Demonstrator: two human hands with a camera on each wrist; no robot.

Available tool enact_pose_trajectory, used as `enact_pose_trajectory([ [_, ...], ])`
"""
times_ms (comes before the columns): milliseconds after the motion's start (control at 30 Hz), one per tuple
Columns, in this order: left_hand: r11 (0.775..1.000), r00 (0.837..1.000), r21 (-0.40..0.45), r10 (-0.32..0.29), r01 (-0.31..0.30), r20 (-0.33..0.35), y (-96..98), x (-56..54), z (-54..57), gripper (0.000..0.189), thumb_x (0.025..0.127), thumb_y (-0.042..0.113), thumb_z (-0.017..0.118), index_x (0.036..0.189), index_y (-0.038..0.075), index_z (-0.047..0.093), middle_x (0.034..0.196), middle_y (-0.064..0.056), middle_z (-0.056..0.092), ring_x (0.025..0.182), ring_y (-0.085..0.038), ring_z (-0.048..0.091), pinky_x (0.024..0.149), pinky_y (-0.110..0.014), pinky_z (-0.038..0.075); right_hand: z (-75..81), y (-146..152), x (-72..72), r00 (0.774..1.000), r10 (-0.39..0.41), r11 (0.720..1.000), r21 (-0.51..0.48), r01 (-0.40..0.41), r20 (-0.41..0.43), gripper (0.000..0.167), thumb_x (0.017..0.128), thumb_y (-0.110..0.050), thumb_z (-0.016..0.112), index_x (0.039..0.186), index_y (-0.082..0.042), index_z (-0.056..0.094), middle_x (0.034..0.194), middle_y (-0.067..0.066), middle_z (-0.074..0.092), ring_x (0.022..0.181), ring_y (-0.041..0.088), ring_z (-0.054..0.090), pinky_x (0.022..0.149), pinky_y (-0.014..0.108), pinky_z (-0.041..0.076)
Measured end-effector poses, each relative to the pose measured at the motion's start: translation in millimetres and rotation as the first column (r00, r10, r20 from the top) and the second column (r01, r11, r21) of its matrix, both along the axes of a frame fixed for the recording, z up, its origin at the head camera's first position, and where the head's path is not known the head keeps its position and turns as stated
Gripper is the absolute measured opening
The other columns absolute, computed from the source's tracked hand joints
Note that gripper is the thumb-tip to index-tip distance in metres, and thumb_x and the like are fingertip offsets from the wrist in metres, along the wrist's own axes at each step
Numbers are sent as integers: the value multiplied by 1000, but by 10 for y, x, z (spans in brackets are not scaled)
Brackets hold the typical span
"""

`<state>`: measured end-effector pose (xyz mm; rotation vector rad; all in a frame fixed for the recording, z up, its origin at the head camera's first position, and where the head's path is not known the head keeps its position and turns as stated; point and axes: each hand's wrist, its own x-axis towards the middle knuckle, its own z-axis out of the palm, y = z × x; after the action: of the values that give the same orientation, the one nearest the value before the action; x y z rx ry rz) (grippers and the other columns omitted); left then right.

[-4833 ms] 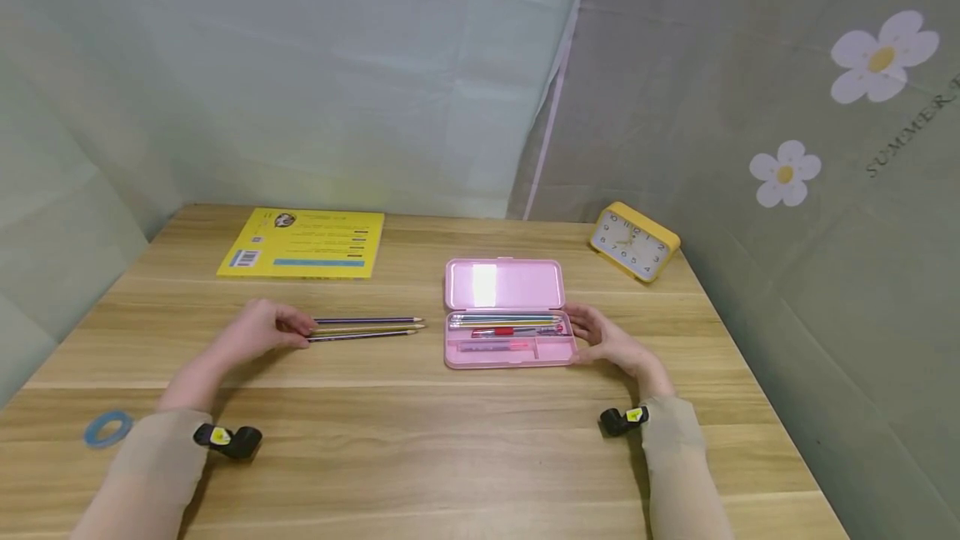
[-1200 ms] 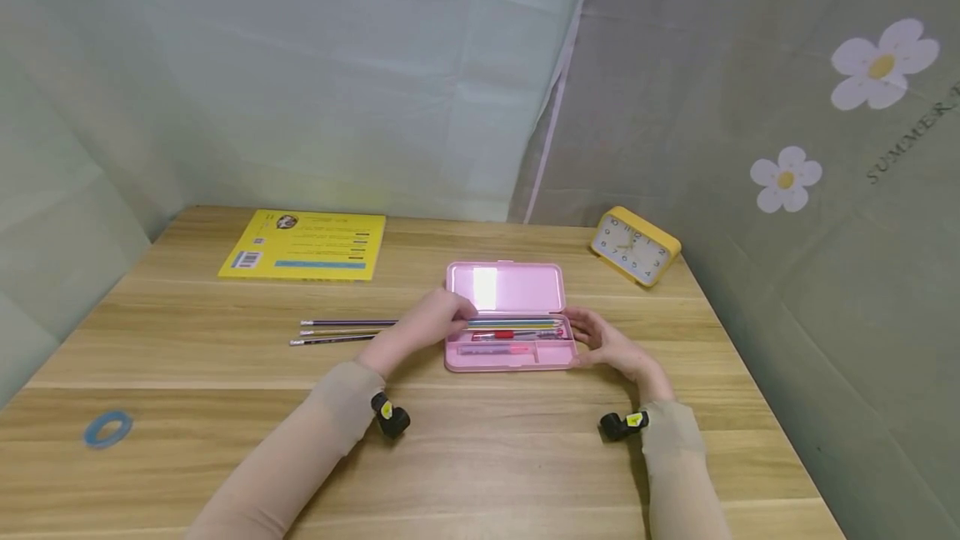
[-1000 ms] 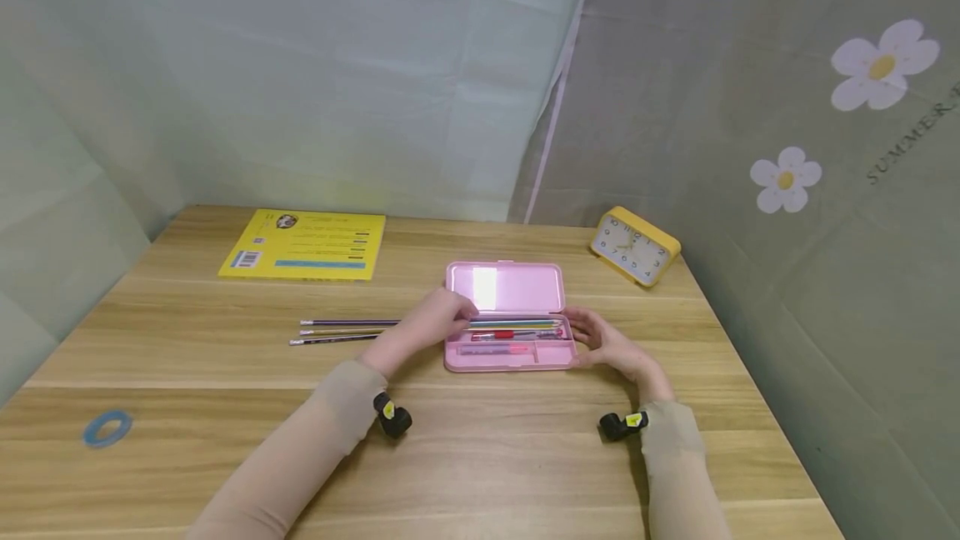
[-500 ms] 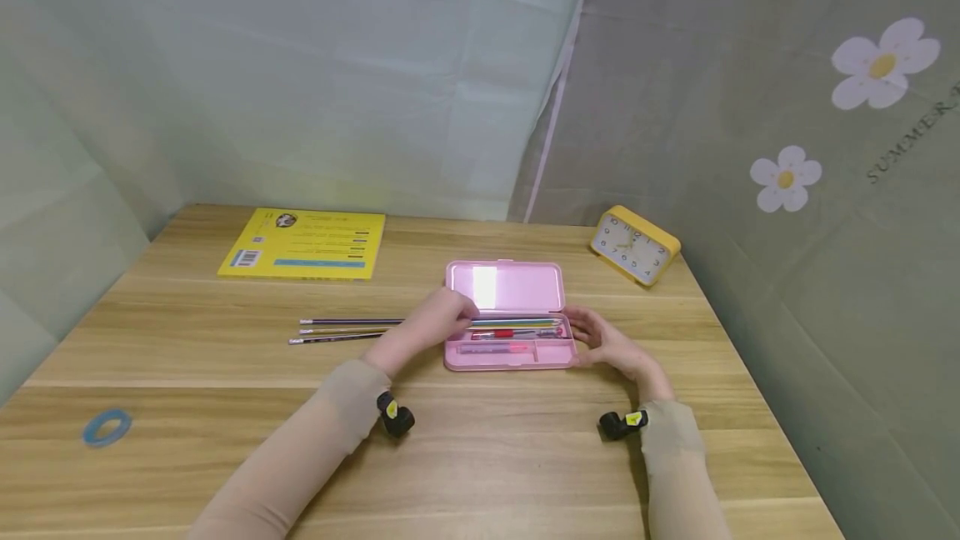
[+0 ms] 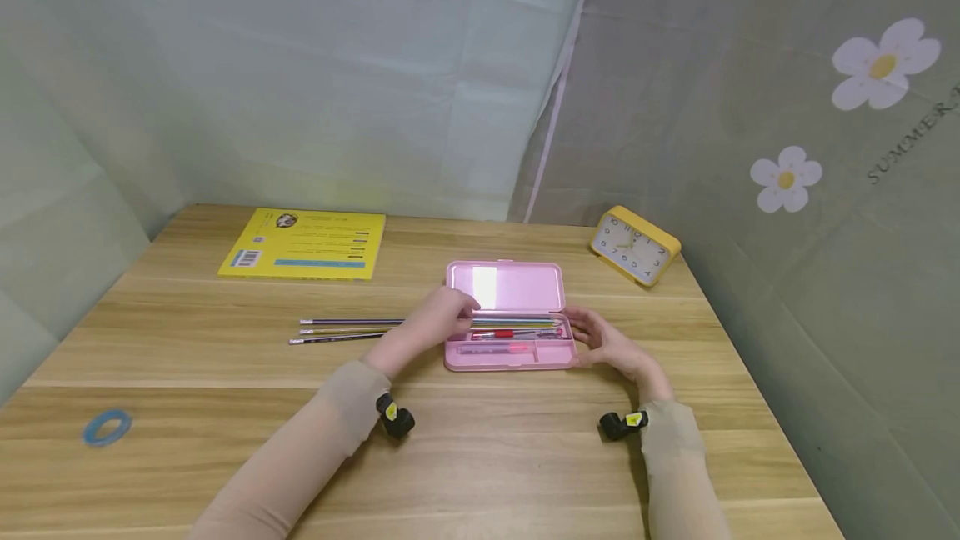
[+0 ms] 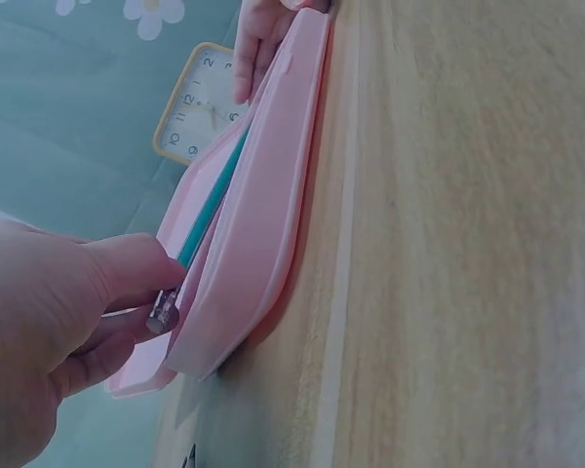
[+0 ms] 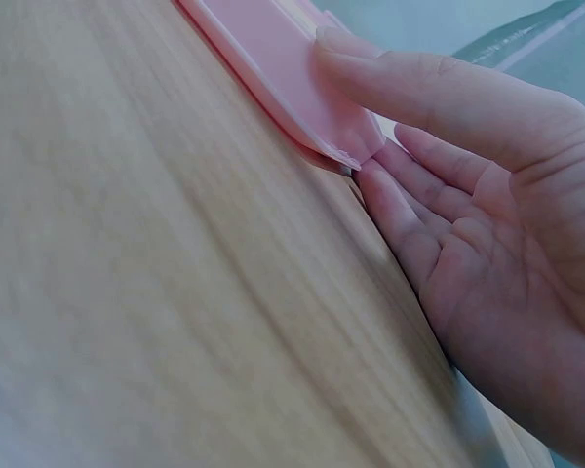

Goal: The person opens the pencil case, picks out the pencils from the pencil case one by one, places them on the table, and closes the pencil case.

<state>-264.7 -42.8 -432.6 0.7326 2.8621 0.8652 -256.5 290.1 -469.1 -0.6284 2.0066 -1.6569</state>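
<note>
A pink pencil case (image 5: 555, 357) lies open on the table, its lid tipped back. Inside are several pencils (image 5: 517, 322), a red-and-clear pen (image 5: 504, 332) and a pink-tipped clear pen (image 5: 492, 348). My left hand (image 5: 437, 322) is at the case's left end; in the left wrist view its thumb and fingers pinch the end of a teal pencil (image 6: 210, 213). At the right end, my right hand (image 5: 611, 347) holds the case, its thumb on the rim and fingers against the outer side. Three dark and gold pencils (image 5: 341, 332) lie left of the case, tips hidden by my left arm.
A yellow book (image 5: 307, 244) lies at the back left of the wooden table (image 5: 495, 457). The yellow alarm clock (image 5: 633, 247) stands at the back right. Near the front left is a blue ring (image 5: 107, 427), perhaps a tape roll. Curtains hang behind the table.
Since the oldest frame, my left hand has left the three loose pencils and moved right to the pencil case. Over the last second both hands stay almost still.
</note>
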Motion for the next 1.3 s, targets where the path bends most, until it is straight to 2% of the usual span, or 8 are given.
enact_pose_trajectory([
  [300, 998, 1000, 53, -18, 18, 0, -69, 25, 35, 29, 84, 1, 69, 112, 1, 71, 99, -9, 74, 92, -20, 69, 85, -31, 58, 0, 1, 1, 1000, 2, 1000, -5, -2, 2, 92, 77, 10, 71, 149, 9, 15, 155, 32, 16, 143, 46, 23, 105, 14, 40],
  [533, 992, 994, 107, -62, 71, -85, -209, 49, 77, 28, 81, -1, 69, 110, -1, 71, 92, -9, 73, 85, -18, 67, 79, -30, 58, -3, 2, -3, 1000, 0, 1000, 6, 0, -5, 92, 77, 9, 72, 149, 9, 15, 155, 33, 17, 142, 40, 28, 105, 14, 39],
  [733, 980, 976, 156, -96, 127, -194, -405, 65, 90, 27, 80, 0, 74, 106, -2, 72, 86, -8, 73, 80, -18, 66, 75, -31, 58, -9, -2, -8, 1000, -6, 1000, 7, 6, 3, 92, 76, 8, 73, 149, 9, 16, 155, 31, 18, 142, 42, 26, 105, 14, 39],
  [1000, 961, 947, 200, -126, 190, -297, -735, 128, 186, 27, 77, -3, 76, 104, -3, 73, 83, -6, 73, 77, -17, 66, 75, -37, 58, -4, -8, 5, 1000, -9, 1000, -9, 9, 9, 93, 76, 8, 72, 149, 9, 15, 156, 32, 17, 143, 51, 19, 105, 14, 39],
  [1167, 967, 937, 176, -118, 184, -329, -977, 198, 252, 29, 76, -4, 77, 105, -1, 73, 85, -5, 73, 80, -18, 67, 77, -39, 59, -5, -9, 7, 1000, -7, 1000, -16, 8, 12, 93, 76, 8, 72, 149, 9, 15, 156, 32, 16, 143, 51, 19, 105, 14, 39],
  [1300, 970, 919, 168, -98, 173, -381, -1183, 247, 255, 29, 74, -6, 77, 102, 0, 74, 83, -3, 73, 77, -16, 67, 72, -36, 59, -8, -8, 3, 1000, -7, 1000, -19, 7, 14, 93, 76, 8, 72, 149, 10, 15, 156, 32, 16, 142, 52, 19, 105, 14, 39],
])
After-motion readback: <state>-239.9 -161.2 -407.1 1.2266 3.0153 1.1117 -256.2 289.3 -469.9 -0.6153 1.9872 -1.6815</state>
